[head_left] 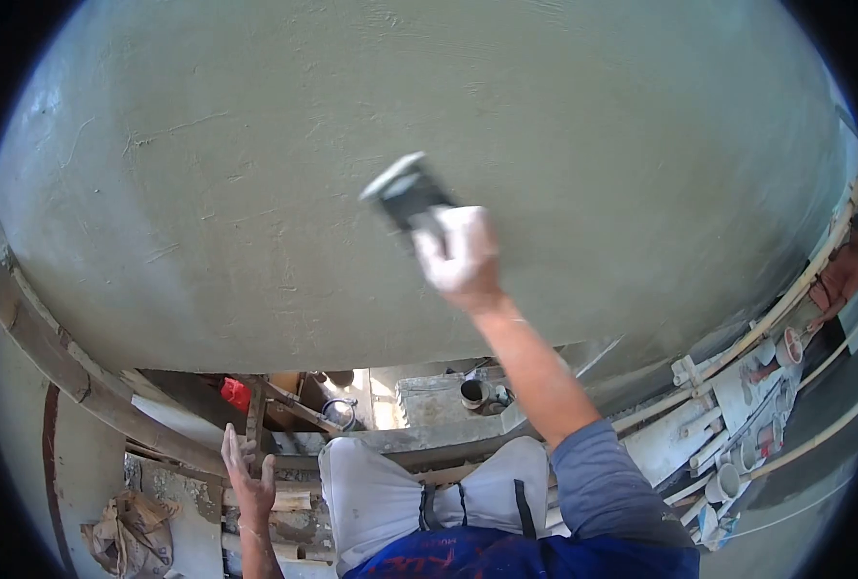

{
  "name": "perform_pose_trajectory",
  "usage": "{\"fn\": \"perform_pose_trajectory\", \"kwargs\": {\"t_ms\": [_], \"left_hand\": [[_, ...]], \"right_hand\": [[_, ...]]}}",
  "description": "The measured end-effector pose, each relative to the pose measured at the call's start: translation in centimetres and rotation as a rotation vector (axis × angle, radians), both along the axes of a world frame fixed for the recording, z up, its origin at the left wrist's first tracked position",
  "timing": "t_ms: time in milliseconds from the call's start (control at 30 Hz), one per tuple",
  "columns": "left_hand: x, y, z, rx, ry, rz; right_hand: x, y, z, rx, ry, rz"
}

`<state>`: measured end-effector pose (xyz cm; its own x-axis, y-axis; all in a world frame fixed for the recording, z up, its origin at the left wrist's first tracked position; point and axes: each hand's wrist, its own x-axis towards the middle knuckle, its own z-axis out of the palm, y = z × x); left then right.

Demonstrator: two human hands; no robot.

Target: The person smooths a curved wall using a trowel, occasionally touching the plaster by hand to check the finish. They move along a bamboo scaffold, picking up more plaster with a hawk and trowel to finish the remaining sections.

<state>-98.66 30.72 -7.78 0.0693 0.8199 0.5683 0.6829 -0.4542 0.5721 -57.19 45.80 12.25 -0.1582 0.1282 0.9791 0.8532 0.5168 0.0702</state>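
My right hand (461, 256), dusted white, is closed around a plastering trowel (412, 193). The trowel has a dark body and a pale edge, slightly smeared by motion, and overlaps the middle of a broad grey-green plastered wall (583, 135). Thin ridges and scratch marks run across the wall's surface. Low at the left, my left hand (248, 473) is raised with fingers apart and nothing in it. It is beside my pale trouser leg (366, 492), apart from the wall.
Bamboo poles (796, 289) run along the right side, near white buckets (723, 481) and planks. Another person (839, 280) is at the far right. Below the wall's lower edge show a dark bucket (472, 393) and a red bag (236, 393). A crumpled sack (130, 531) lies lower left.
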Motion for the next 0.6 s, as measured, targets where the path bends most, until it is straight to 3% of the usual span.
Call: {"fn": "perform_pose_trajectory", "kwargs": {"t_ms": [67, 100, 167, 200, 267, 367, 433, 467, 500, 600], "left_hand": [[-1.4, -1.1, -1.2, -0.062, -0.112, 0.067], [-2.6, -1.9, -2.9, -0.118, -0.203, 0.103], [-5.2, -3.6, -6.5, -0.165, -0.296, 0.189], [-5.5, -4.4, -7.2, -0.191, -0.355, 0.211], [-5.7, -5.6, -7.6, -0.244, -0.477, 0.256], [-4.5, -5.0, -6.9, -0.193, -0.375, 0.211], [-2.9, -3.6, -5.7, -0.138, -0.329, 0.154], [-1.9, -2.7, -5.0, -0.135, -0.357, 0.104], [-0.8, -2.0, -4.2, -0.156, -0.376, 0.066], [3.1, -0.4, -0.2, -0.079, -0.256, -0.019]], "right_hand": [[5.5, -2.1, -0.2, -0.02, 0.259, -0.222], [8.4, -2.6, -0.4, -0.031, 0.565, -0.103], [17.9, -3.0, -1.8, 0.032, 0.681, -0.416], [21.5, -2.9, -2.6, 0.029, 0.828, -0.296], [22.9, -2.7, -3.1, 0.021, 0.825, -0.263], [15.4, 0.0, -3.2, -0.012, 0.725, -0.295], [4.6, 1.4, -3.1, -0.123, 0.588, -0.112], [-0.1, 1.7, -3.1, -0.093, 0.323, -0.153], [-4.1, 2.4, -3.9, -0.149, 0.222, -0.033], [-9.9, 1.9, -5.9, -0.203, 0.118, 0.069]]}}
